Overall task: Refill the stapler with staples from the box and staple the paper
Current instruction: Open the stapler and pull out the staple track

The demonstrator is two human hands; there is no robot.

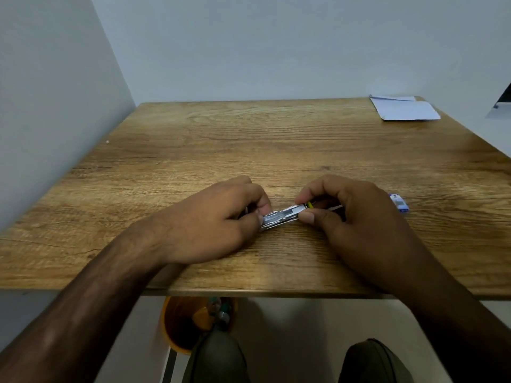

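Note:
A small silver metal stapler (282, 217) lies low over the wooden table (249, 139), held at both ends. My left hand (218, 219) pinches its left end between thumb and fingers. My right hand (351, 214) grips its right end, where a bit of yellow shows; most of that end is hidden under my fingers. A small blue and white staple box (399, 203) lies on the table just right of my right hand. White paper sheets (405, 108) rest at the far right corner of the table.
Pale walls close the table in at the left and back. Below the near table edge stands an orange bin (182, 324) with some items in it, and my knees (221, 357) show at the bottom.

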